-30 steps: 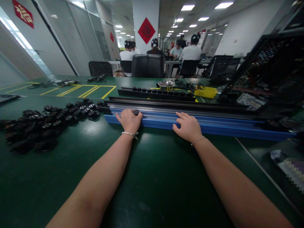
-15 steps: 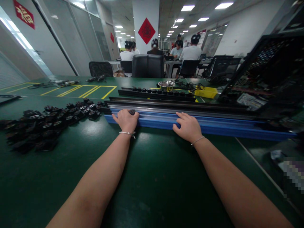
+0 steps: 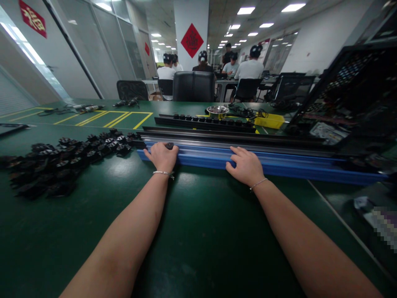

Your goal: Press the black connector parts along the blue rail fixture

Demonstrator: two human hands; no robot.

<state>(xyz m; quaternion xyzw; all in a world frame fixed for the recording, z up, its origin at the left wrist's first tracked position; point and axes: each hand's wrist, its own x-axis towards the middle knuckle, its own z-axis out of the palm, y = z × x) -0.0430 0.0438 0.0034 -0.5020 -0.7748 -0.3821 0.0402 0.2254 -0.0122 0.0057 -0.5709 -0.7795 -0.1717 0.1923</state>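
Note:
A long blue rail [image 3: 201,159] lies across the green table in front of me, with a dark grooved strip [image 3: 214,149] along its upper side. At the rail's left part, my left hand [image 3: 161,157] is closed around a small black part [image 3: 169,145], of which only the top shows beside the thumb. My right hand [image 3: 247,166] grips the middle of the rail, its thumb on the front face and its fingers across the top. The undersides of both hands are hidden.
A pile of black parts [image 3: 62,163] spreads to the left. Beyond the blue rail lie black rails [image 3: 217,134], one with a row of black pieces [image 3: 217,120]. A metal bowl [image 3: 218,110] and yellow bin [image 3: 269,121] stand farther back. A dark rack [image 3: 350,91] rises at right.
My left hand has shifted slightly left along the rail, and the black part has moved with it. My right hand and the blue rail stay in place.

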